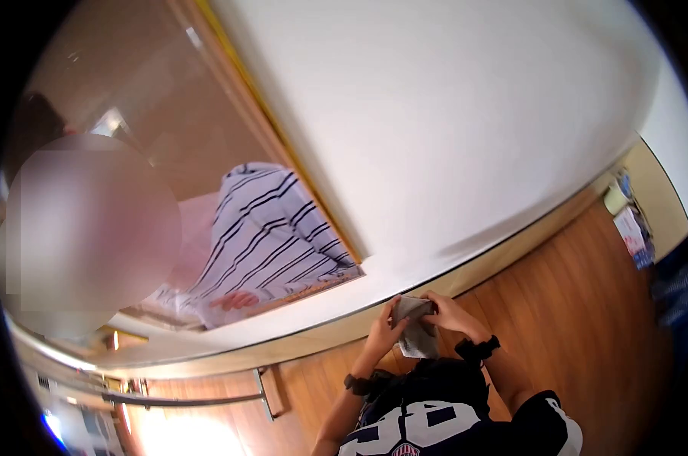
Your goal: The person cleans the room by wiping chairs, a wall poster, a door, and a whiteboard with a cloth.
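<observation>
A grey cloth (420, 340) is held in front of my body, bunched at the top and hanging loose below. My left hand (385, 328) is closed on its left edge, the thumb pressed against the fabric. On the other side, my right hand (447, 315) grips the upper right part of the same cloth. Both wrists wear dark bands. Some fingertips are hidden behind the folds.
A large gold-edged frame (260, 106) on the white wall (450, 129) shows a figure in a striped top (272, 228). Below lies wooden floor (549, 304). A metal rack (199, 397) is at lower left; small boxes (631, 234) sit at the right.
</observation>
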A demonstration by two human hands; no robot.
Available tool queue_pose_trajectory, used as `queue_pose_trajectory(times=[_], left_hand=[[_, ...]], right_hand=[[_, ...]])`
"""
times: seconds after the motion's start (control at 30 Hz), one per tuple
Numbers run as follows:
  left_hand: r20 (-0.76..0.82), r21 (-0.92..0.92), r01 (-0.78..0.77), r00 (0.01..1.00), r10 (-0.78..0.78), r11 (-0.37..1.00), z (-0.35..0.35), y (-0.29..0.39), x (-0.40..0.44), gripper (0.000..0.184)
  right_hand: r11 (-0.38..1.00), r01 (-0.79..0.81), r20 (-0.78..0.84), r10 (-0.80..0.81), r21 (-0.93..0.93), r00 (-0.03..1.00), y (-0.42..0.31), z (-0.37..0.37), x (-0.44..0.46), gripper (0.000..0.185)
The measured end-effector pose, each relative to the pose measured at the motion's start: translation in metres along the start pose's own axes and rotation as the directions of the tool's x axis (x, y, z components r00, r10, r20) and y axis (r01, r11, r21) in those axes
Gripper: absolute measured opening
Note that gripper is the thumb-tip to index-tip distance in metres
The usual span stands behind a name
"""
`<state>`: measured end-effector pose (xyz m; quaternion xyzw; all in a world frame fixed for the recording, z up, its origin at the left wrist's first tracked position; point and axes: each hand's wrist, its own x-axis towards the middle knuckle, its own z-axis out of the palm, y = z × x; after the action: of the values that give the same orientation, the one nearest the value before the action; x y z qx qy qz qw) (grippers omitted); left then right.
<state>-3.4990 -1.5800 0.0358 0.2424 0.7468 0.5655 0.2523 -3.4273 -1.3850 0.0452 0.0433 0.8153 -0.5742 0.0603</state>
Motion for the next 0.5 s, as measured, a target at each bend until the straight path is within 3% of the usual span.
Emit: queue_pose_trajectory(times=[0.1, 0.13, 0.17, 0.2, 0.23, 0.33, 0.4, 0.43, 0.47, 0.5], left_hand=[[-0.137, -0.121, 0.108, 0.983, -0.125, 0.987, -0.022, -0.018, -0.019, 0.053], [-0.167, -0.247, 0.050, 0.981, -0.093, 0.968, -0.024, -0.022, -0.027, 0.050], [-0.142, -0.115, 0.039, 0.988, -0.055, 0.993, -0.034, -0.028, -0.037, 0.047], [-0.185, -0.180, -0.006, 0.982, -0.028, 0.984, -0.034, -0.026, -0.044, 0.043], [-0.227, -0.237, -0.054, 0.974, -0.001, 0.970, -0.034, -0.021, -0.051, 0.038], [-0.150, -0.159, 0.141, 0.975, -0.165, 0.977, -0.050, -0.006, -0.063, 0.028], [-0.264, -0.117, 0.098, 0.956, -0.126, 0.988, -0.049, -0.008, -0.060, 0.020], [-0.298, -0.084, 0.095, 0.948, -0.116, 0.992, -0.049, -0.016, -0.060, 0.020], [-0.343, -0.079, -0.046, 0.939, 0.016, 0.996, -0.047, -0.025, -0.059, 0.020], [-0.359, -0.112, -0.036, 0.933, -0.006, 0.993, -0.051, -0.025, -0.062, 0.020]], right_hand=[[0.968, 0.204, 0.024, -0.210, 0.148, 0.977, -0.006, 0.009, 0.019, 0.038], [0.950, 0.252, 0.047, -0.265, 0.184, 0.963, -0.024, 0.011, 0.022, 0.037], [0.929, 0.297, 0.065, -0.318, 0.222, 0.946, -0.046, 0.013, 0.024, 0.036], [0.931, 0.280, 0.097, -0.309, 0.233, 0.946, -0.074, 0.012, 0.022, 0.035], [0.908, 0.366, 0.085, -0.389, 0.203, 0.917, -0.088, 0.017, 0.025, 0.038], [0.818, 0.570, 0.098, -0.575, 0.082, 0.812, -0.132, 0.023, 0.025, 0.043], [0.761, 0.649, 0.055, -0.647, -0.032, 0.761, -0.152, 0.024, 0.030, 0.049], [0.789, 0.614, 0.021, -0.614, -0.020, 0.789, -0.150, 0.024, 0.035, 0.051], [0.762, 0.644, -0.036, -0.646, -0.067, 0.762, -0.147, 0.024, 0.042, 0.052], [0.737, 0.666, -0.095, -0.675, -0.116, 0.732, -0.144, 0.022, 0.047, 0.054]])
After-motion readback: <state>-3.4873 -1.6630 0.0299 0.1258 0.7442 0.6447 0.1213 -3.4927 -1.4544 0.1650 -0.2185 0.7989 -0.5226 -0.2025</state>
